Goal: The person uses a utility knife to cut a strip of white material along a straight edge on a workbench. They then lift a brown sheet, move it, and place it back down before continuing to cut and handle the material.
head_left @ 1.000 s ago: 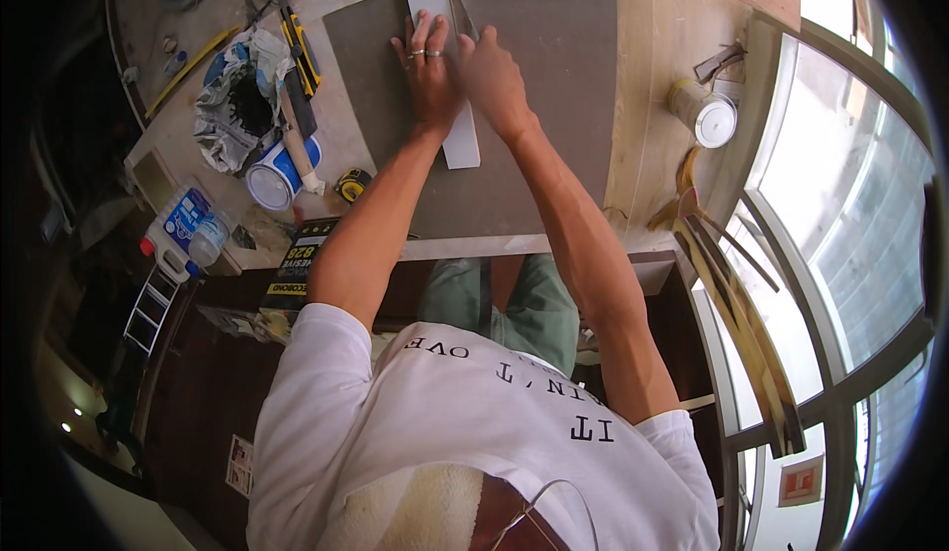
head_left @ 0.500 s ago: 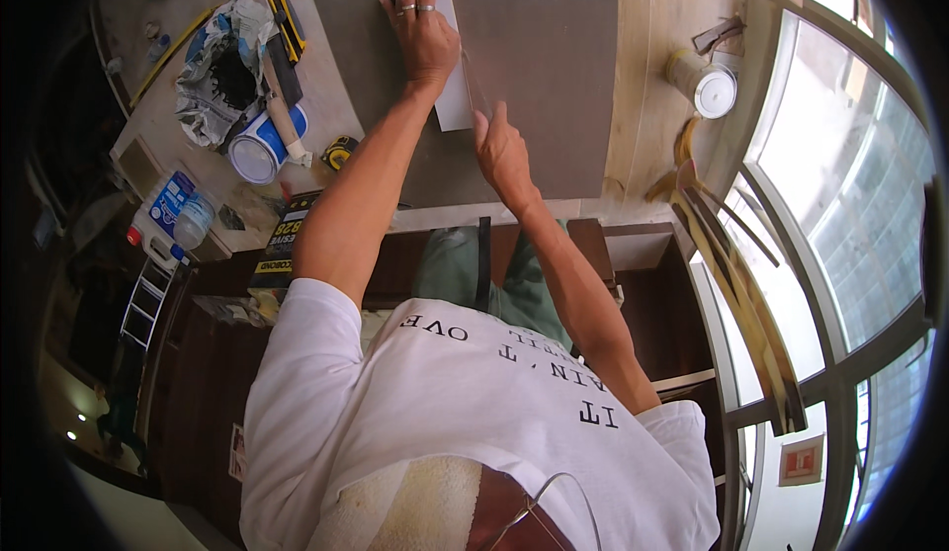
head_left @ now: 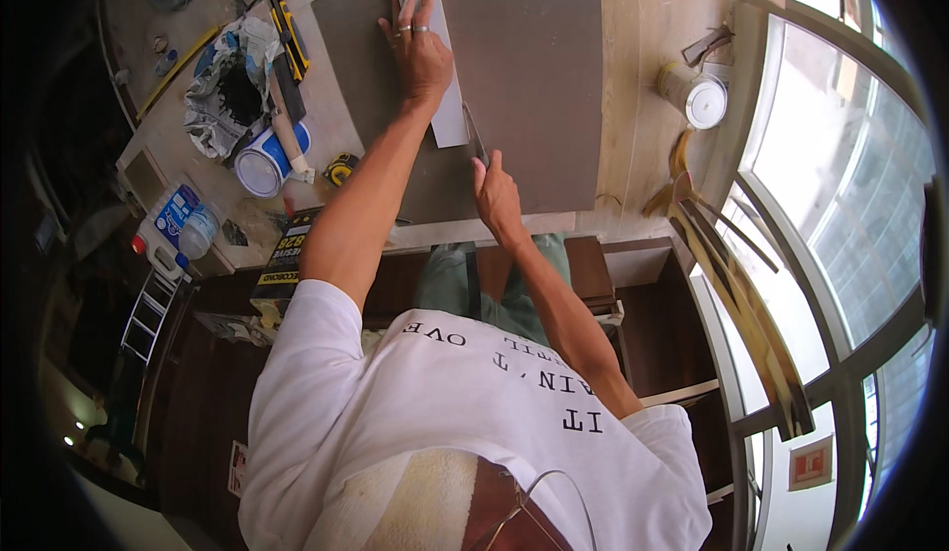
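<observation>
The white strip [head_left: 448, 114] lies flat on the dark grey-brown sheet [head_left: 534, 67], left of the sheet's middle, running away from the person with a slight tilt toward the left. Its surface looks plain, smooth and pale, its long edges quite straight, and its near end is cut square. The sheet under it is matt and even in colour, with only some faint specks that we can notice.

On the strip rests the left hand [head_left: 423, 57], palm down, with fingers spread wide and grasping nothing; the outermost finger reaches past the strip's left edge, over the sheet. We judge that this wide support is chosen so that the strip does not slide or turn. The right hand [head_left: 497, 200], nearer to the body, has its fingers closed around a narrow blade [head_left: 474, 132], which points forward along the strip's right edge, probably to be guided by it. Whether the blade touches that edge, we cannot tell.

Around the sheet, the counter [head_left: 318, 82] carries other things. At the left we see a yellow-and-black tape measure [head_left: 341, 169], a blue can [head_left: 262, 168] and a crumpled bag [head_left: 206, 121] with dark content; at the right stands a metal-lidded can [head_left: 705, 106]. These are set aside, apparently to leave room for both arms.
</observation>
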Available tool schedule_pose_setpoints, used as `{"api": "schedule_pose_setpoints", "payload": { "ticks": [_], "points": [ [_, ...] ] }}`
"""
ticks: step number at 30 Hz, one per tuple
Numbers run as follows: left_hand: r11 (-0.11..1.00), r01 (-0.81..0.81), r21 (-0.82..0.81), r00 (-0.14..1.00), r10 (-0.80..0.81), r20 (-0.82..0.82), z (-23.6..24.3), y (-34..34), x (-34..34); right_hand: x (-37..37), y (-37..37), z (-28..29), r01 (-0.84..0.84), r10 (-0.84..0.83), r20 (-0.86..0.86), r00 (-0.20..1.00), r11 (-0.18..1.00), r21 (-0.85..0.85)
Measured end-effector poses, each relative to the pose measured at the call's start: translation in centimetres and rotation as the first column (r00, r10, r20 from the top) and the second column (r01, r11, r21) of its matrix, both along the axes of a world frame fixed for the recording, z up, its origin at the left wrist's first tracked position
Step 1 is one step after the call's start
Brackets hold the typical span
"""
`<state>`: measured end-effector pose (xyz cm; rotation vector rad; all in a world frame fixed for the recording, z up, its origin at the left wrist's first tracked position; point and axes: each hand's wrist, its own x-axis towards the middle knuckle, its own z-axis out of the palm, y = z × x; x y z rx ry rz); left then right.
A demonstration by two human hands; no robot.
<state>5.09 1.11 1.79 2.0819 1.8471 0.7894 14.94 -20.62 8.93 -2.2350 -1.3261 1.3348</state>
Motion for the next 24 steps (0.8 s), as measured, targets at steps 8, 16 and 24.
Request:
{"api": "schedule_pose_setpoints", "payload": {
  "ticks": [8, 16, 24],
  "points": [
    [0.999, -0.016, -0.037, 0.998, 0.013, -0.059, 0.6, 0.1, -0.1, 2.6, 15.5, 0.3, 0.086, -0.073, -0.177, 0.981, 0.994, 0.065],
    [0.999, -0.034, -0.041, 0.999, 0.033, -0.008, 0.9, -0.1, -0.1, 0.7, 23.6, -1.7, 0.108, -0.089, -0.251, 0.964, 0.992, 0.065],
    [0.999, -0.041, -0.024, 0.999, 0.041, 0.015, 1.0, 0.1, -0.1, 0.4, 23.6, -1.8, 0.096, -0.072, -0.208, 0.976, 0.99, 0.108]
  ]
}}
